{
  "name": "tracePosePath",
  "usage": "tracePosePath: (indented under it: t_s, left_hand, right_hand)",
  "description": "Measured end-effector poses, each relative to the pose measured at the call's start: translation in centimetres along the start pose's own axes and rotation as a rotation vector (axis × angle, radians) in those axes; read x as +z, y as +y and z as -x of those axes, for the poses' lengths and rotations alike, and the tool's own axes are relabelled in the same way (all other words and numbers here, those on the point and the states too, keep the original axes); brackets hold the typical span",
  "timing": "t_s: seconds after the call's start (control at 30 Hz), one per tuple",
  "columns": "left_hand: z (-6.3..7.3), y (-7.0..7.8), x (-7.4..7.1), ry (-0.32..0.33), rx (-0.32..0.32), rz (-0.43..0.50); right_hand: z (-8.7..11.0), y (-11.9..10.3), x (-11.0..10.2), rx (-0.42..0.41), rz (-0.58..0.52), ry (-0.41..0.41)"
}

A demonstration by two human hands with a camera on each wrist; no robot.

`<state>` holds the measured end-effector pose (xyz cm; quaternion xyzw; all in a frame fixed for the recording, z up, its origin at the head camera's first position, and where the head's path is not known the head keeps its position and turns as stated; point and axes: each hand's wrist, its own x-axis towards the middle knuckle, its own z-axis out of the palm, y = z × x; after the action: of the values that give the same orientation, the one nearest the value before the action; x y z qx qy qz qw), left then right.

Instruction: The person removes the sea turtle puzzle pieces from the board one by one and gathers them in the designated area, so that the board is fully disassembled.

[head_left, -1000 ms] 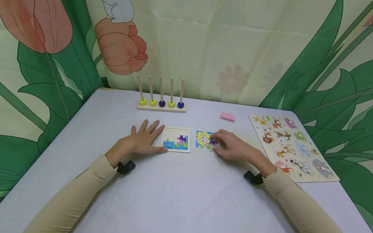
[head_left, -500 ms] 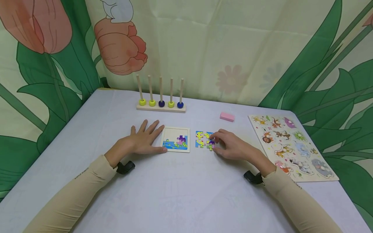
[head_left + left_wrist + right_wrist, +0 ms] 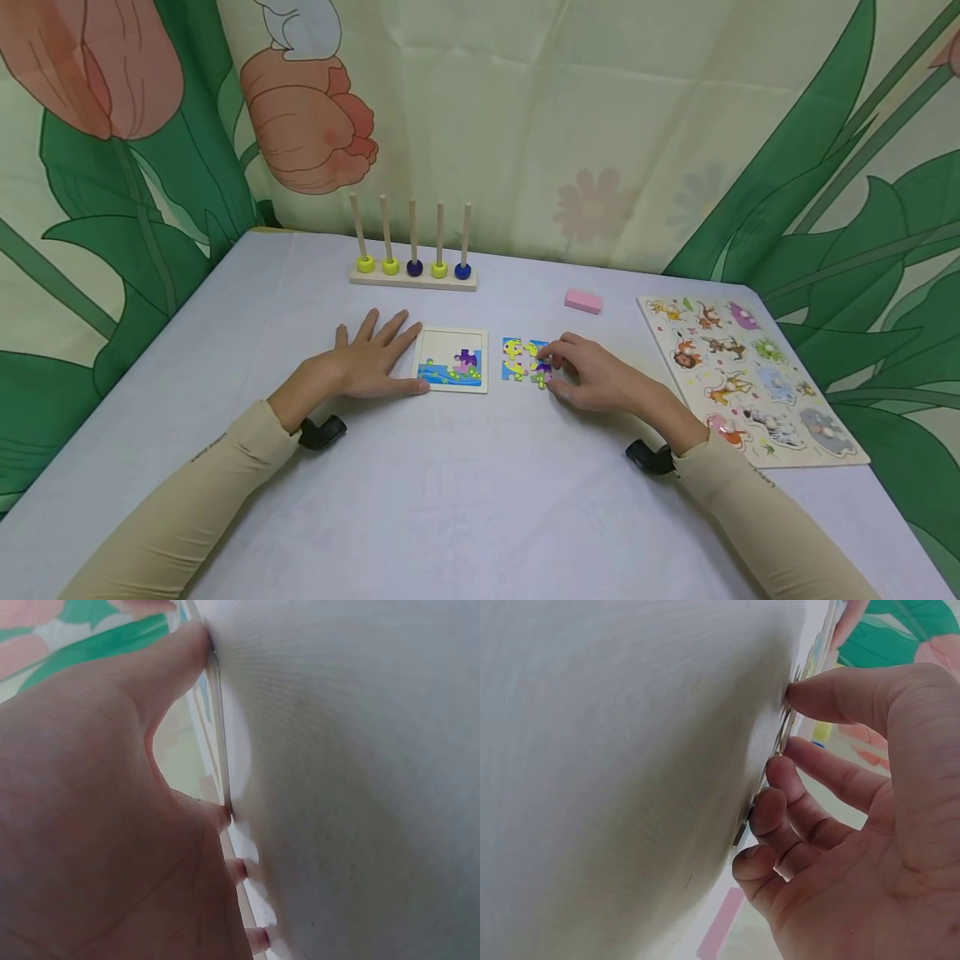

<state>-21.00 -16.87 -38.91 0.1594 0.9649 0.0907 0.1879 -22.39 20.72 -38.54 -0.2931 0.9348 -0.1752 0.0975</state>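
The left hand lies spread on the table, its thumb and index fingertip touching the left side of a square white puzzle tray. Blue and purple jigsaw pieces fill the lower part of that tray. Beside it on the right lies a small group of loose jigsaw pieces with yellow, blue and purple print. At this group's right edge, the right hand holds a purple puzzle piece between thumb and index finger, flat on the table. In the right wrist view the other fingers curl beside the thin pieces.
A wooden peg stand with yellow and dark blue beads stands at the back. Right of it lies a pink block. A large animal knob-puzzle board lies on the right, close to the right forearm. A printed curtain hangs behind the table.
Both hands, the tray and the pieces keep their places. Only the head view has shifted very slightly.
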Motion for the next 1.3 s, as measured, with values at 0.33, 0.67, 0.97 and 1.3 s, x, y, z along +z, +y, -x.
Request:
tracePosePath:
  t_s: [0.33,0.67,0.97,1.3]
  left_hand:
    - [-0.1,0.0,-0.1,0.001,0.008,0.006]
    - [-0.2,-0.1,0.0,0.005,0.017,0.017]
    - [-0.3,-0.1,0.0,-0.004,0.013,0.012]
    - [-0.1,-0.1,-0.1,-0.010,0.015,0.012]
  right_hand:
    - [0.1,0.0,-0.1,0.012,-0.007,-0.006]
    - [0.2,-0.1,-0.2,0.014,-0.010,-0.004]
    - [0.1,-0.8,-0.2,-0.019,-0.014,0.034]
    - [-2.1,-2.6,0.6,-0.063,-0.063,0.041]
